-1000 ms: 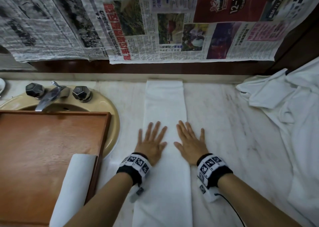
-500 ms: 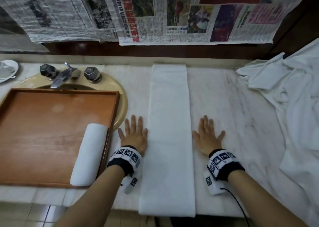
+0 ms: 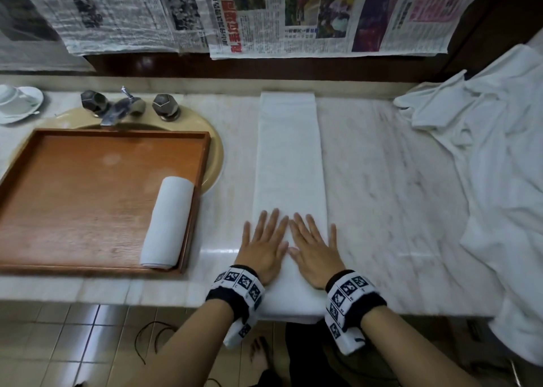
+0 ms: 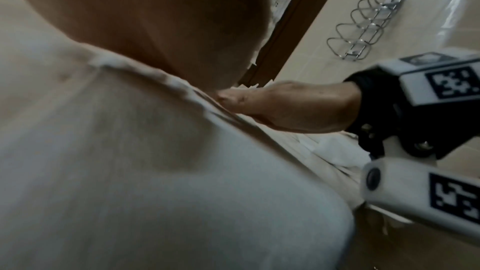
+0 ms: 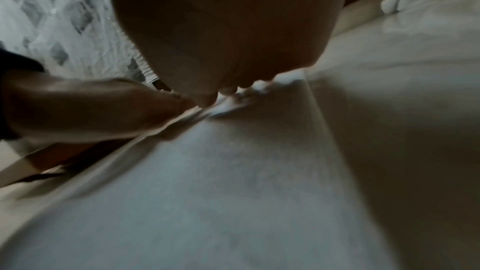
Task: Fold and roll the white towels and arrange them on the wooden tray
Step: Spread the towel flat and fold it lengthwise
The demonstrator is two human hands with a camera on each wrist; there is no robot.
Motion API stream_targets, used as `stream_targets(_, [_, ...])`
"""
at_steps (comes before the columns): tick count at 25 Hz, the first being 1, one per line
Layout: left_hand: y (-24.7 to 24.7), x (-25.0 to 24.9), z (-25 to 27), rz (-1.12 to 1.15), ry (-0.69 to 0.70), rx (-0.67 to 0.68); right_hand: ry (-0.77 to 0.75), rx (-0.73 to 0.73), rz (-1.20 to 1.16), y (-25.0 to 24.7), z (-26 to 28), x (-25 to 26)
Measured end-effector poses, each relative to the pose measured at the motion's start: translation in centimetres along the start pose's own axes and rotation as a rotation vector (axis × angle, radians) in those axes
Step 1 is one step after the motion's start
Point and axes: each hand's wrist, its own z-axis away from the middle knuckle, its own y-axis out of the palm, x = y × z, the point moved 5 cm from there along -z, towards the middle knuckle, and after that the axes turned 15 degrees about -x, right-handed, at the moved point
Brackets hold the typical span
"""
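Cloth, marble, wood and metal on my feed.
I'm seeing a matt, soft cloth folded towel (image 3: 289, 163) on a polished, veined marble counter (image 3: 390, 186) that catches a glare. The wooden tray (image 3: 88, 198) shows smooth, semi-gloss grain; the rolled towel (image 3: 167, 222) looks like matt cloth. Shiny metal tap (image 3: 123, 107), thin crinkled newspaper (image 3: 323, 19), glossy ceramic saucer (image 3: 26, 104).

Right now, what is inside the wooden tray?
One rolled white towel lies along the right wall of the wooden tray; the remaining floor shows bare wood. The sink beneath is mostly covered.
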Motion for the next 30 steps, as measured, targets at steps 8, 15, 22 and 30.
stream_targets(8, [-4.5,4.8,0.1,0.164,-0.477,-0.309,0.093,-0.26,-0.027,-4.4,-2.3,-0.2])
stream_targets(15, [-3.5,3.3,1.2,0.361,-0.77,-0.312,-0.57,-0.128,0.173,-5.0,-8.6,8.5])
stream_targets(22, [-3.6,3.2,1.4,0.399,-0.827,-0.326,-0.769,-0.064,0.451,-6.3,-10.2,9.6])
stream_targets(30, [-3.1,2.3,1.9,0.327,-0.853,-0.282,-0.803,0.05,0.677,-8.5,-13.1,10.1])
